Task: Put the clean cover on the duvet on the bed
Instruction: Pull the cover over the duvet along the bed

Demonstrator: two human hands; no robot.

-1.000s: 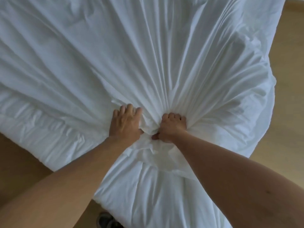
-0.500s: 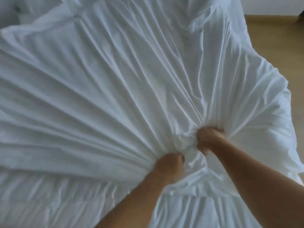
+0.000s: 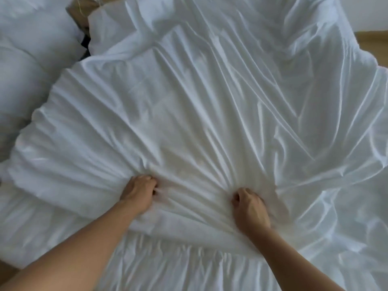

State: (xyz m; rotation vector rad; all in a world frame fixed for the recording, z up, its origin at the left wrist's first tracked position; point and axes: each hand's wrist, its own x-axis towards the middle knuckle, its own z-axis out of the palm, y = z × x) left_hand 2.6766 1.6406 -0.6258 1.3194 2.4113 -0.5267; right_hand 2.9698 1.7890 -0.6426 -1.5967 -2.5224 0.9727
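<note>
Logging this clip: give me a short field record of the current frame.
cover: thin white fabric duvet cover, wrinkled, folds fanning from two gripped bunches
left hand: grips one bunch, fingers curled
right hand: grips the other bunch, apart from the left
duvet: likely the puffier white layer at the near edge
pillows: white, upper left
floor: light wood, upper right

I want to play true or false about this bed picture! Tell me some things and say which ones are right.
1. The left hand and the right hand both grip the cover. True.
2. The hands touch each other. False: they are apart, with cover between them.
3. The cover is red. False: it is white.
4. A white pillow lies at the upper left. True.
</note>
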